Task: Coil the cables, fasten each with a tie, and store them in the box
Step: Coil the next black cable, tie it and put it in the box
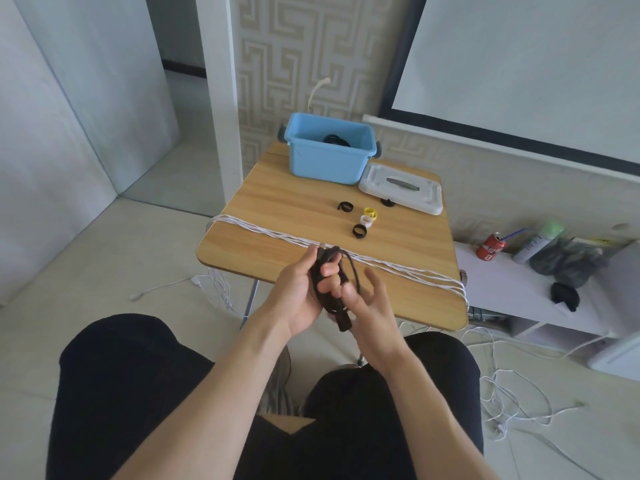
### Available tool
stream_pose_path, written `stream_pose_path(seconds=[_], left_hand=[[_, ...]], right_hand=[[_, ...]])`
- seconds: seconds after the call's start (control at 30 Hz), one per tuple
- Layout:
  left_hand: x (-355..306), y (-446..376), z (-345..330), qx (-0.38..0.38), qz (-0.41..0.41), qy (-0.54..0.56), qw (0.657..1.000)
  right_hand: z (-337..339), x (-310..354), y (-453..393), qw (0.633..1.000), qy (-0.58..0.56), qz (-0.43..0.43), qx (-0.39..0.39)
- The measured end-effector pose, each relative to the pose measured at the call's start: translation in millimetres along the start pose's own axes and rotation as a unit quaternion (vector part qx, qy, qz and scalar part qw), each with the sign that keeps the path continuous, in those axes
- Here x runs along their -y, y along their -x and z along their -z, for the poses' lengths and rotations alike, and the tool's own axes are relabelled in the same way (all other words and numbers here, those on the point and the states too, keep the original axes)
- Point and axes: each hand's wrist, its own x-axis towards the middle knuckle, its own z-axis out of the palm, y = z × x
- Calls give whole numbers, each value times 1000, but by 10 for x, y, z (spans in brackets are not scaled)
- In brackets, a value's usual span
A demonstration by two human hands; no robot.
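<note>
Left hand point(302, 295) grips coiled black cable point(329, 289) over table point(277, 202); right hand point(367, 306) beside it, fingers spread loose, holding nothing. Blue box point(329, 161) behind.

Left hand point(300, 295): grips coiled black cable point(329, 289)
Right hand point(367, 299): fingers spread beside coil
Box: open blue plastic box point(327, 161) on wooden table point(277, 216)

I see a small wooden desk point(277, 202) on a pale tiled floor point(104, 271). Behind its far edge is a patterned wall point(311, 46). A low white shelf point(519, 289) stands by its right edge.
</note>
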Motion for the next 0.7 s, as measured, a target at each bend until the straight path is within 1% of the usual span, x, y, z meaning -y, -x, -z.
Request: stream_pose_path(seconds=[0.03,0.07,0.1,0.2,0.27,0.3,0.37,0.4,0.43,0.47,0.5,0.53,0.6,0.63,0.7], left_hand=[[-15,-23,16,24,23,8,999],[-17,-45,26,47,40,8,998],[-22,-101,49,64,54,7,996],[-41,-214,45,93,93,3,991],[-38,-269,7,86,91,-18,992],[-28,-312,-16,62,78,-40,994],[53,-409,-53,-31,42,-105,993],[83,-477,-77,-88,23,-158,983],[117,-535,-79,-143,5,-215,966],[122,-599,-81,-186,-13,-258,948],[125,-649,-68,-214,-31,-278,936],[113,-681,-62,-227,-45,-285,930],[59,-736,-26,-225,-49,-279,932],[35,-735,-22,-218,-42,-263,939],[3,-750,-7,-212,-10,-191,958]], right_hand=[[34,40,-60,996,-84,-15,39],[52,94,-92,989,-129,-20,62],[56,138,-149,986,-152,-25,62],[53,211,-276,985,-165,-47,18],[31,251,-363,983,-173,-52,-17],[5,262,-439,983,-166,-57,-52],[-41,258,-550,981,-123,-67,-133],[-54,260,-621,980,-105,-63,-159],[-72,264,-663,979,-88,-53,-175],[-84,274,-719,980,-72,-44,-179],[-90,291,-750,982,-60,-34,-176],[-90,308,-775,984,-50,-25,-168],[-91,326,-846,990,-24,-13,-142],[-94,324,-871,991,-3,-5,-137],[-123,303,-951,988,50,9,-147]])
